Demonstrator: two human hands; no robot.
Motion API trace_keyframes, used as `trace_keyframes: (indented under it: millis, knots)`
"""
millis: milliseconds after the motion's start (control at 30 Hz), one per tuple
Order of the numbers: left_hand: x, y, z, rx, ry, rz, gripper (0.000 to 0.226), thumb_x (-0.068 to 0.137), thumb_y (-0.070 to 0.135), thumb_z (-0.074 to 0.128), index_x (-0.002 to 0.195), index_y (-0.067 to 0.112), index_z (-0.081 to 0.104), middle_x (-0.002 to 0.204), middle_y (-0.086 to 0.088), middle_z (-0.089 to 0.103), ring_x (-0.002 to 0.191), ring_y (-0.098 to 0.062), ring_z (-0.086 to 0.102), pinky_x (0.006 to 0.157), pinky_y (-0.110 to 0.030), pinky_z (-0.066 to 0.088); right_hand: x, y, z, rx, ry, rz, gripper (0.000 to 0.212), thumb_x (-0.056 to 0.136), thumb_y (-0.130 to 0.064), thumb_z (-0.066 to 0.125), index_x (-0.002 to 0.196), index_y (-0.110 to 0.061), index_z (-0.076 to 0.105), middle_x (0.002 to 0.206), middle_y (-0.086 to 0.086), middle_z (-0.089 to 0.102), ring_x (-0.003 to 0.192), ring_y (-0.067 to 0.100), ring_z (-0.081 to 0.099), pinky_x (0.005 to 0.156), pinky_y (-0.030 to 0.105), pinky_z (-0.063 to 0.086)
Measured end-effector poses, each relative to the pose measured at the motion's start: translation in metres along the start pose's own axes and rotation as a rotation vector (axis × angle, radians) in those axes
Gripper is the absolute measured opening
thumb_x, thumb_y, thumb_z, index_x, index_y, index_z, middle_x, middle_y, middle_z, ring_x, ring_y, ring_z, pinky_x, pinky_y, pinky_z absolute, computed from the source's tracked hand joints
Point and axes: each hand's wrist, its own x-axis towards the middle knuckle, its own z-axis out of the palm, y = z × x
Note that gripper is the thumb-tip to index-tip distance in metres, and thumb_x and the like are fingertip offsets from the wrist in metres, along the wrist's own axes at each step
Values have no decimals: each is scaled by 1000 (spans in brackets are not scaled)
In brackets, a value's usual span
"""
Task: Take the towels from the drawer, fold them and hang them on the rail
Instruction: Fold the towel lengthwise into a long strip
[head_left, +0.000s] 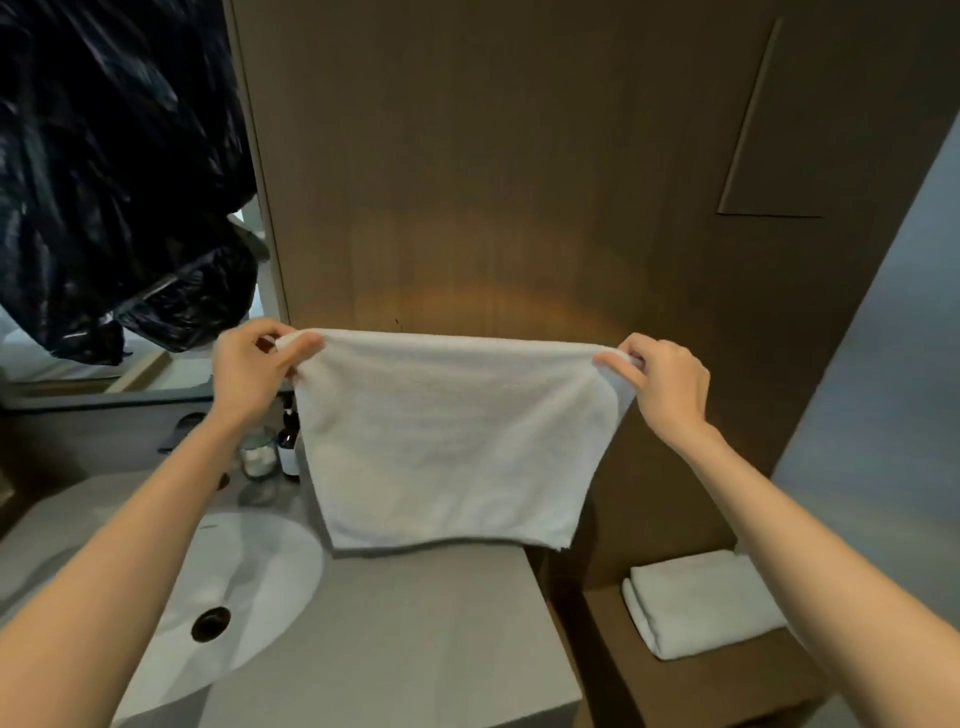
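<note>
While the left hand (254, 364) and right hand (662, 382) are pinching its top corners, the white towel (447, 441) is hanging spread at frame centre, above the grey desk (415, 623). Another folded towel (701, 603) is lying lower right.
</note>
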Motion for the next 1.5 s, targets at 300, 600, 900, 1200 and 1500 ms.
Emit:
trace_keyframes:
  millis: [300,600,900,1200,1500]
  knots:
    - [-76,-37,-32,72,-208,36,18,79,19,73,74,33,64,74,8,64,71,3,56,63,-9,42,-90,24,40,228,-160,70,21,92,-41,57,91,-22,67,86,-12,60,81,6,50,66,29,49]
    - [-211,-82,-26,58,-293,-458,12,93,21,61,84,16,68,80,0,66,72,-16,56,65,-18,45,-221,37,49,544,-451,418,13,90,-25,66,82,-15,66,83,-1,66,81,11,59,65,18,44]
    - [-286,-99,-20,165,-223,-640,19,93,21,61,91,3,67,87,-12,64,77,-19,54,62,-21,40,-275,56,64,596,-668,527,24,90,-22,66,78,-2,61,73,7,62,71,18,57,64,23,45]
    - [-265,-150,13,271,-234,-700,30,90,33,65,81,5,63,71,-7,62,70,-25,56,60,-31,39,-261,45,112,513,-578,663,21,92,-29,64,83,-10,59,79,2,62,76,15,58,63,24,42]
    - [-250,-181,45,394,-385,-748,31,94,39,57,82,10,57,78,-4,58,72,-22,52,65,-31,34,-257,52,157,319,-614,732,27,93,-36,61,88,-10,57,78,2,61,73,15,56,58,24,38]
